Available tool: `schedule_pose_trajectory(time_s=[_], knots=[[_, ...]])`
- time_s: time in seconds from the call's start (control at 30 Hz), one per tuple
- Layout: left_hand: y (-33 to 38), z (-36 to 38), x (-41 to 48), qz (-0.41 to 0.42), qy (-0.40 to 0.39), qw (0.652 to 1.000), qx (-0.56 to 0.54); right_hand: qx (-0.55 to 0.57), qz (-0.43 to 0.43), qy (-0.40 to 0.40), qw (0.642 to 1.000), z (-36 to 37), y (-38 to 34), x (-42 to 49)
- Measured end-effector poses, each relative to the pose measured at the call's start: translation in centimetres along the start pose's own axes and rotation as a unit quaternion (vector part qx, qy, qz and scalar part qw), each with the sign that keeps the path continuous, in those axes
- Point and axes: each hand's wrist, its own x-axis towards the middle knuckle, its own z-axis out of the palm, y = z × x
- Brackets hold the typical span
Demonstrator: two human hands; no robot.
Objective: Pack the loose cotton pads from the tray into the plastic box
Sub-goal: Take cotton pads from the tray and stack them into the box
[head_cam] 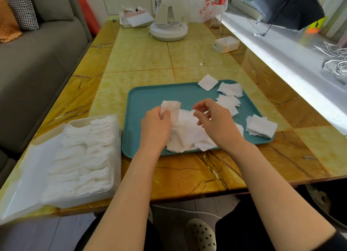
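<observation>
Cotton pads on tray, fan beyond; one in left fingers (right fingers slack)

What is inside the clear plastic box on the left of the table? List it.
Rows of white cotton pads stand packed on edge in the clear plastic box. Its floor beneath them is covered.

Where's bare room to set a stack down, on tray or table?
Free: the far-left part of the tray, between its far rim and the left hand; the table between tray and fan base. Crowded: cotton pads cover the tray's near middle and right side; the plastic box fills the table's near-left corner.
</observation>
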Motion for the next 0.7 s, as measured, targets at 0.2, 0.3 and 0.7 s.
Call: schedule_pose_trajectory(time_s=[0.2, 0.3, 0.7], knots=[[-0.2, -0.6, 0.0, 0.005, 0.056, 0.997, 0.05, -0.171, -0.022, -0.187, 0.967, -0.7, 0.7, -0.4], [-0.2, -0.7, -0.1, 0.014, 0.059, 0.997, 0.05, -0.193, -0.034, -0.265, 0.944, -0.8, 0.8, -0.6], [-0.4, -0.8, 0.0, 0.011, 0.055, 0.997, 0.043, -0.19, -0.044, -0.209, 0.958, -1.2, 1.1, -0.2]])
